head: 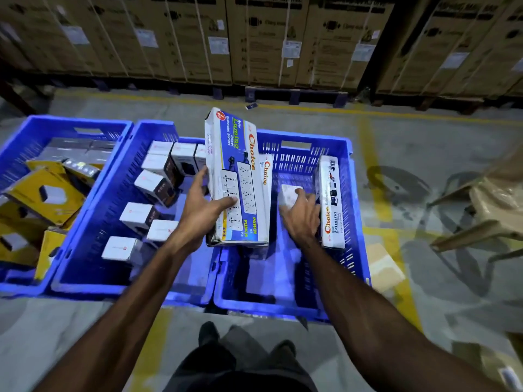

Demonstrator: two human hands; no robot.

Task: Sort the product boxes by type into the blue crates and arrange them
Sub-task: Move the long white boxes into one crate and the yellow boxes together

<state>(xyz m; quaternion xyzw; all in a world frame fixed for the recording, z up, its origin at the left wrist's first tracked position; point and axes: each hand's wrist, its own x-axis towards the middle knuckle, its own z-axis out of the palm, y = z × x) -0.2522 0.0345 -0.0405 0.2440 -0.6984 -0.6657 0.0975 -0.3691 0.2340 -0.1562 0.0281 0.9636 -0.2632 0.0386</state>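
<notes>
Three blue crates stand side by side on the floor. My left hand (pixel 201 208) grips a long white extension-socket box (pixel 236 176), held upright over the wall between the middle crate (pixel 93 267) and the right crate (pixel 355 222). A second long box (pixel 266 176) stands just behind it. My right hand (pixel 301 213) holds a small white box (pixel 288 195) inside the right crate. Another long box (pixel 331 205) leans on that crate's right wall. Several small white boxes (pixel 135 215) lie in the middle crate.
The left crate (pixel 17 154) holds yellow boxes (pixel 42 193) and grey boxes (pixel 76 148). Stacked brown cartons (pixel 254 38) on pallets line the back. Plastic chairs (pixel 481 216) stand at the right. A flat parcel (pixel 382 264) lies on the floor beside the right crate.
</notes>
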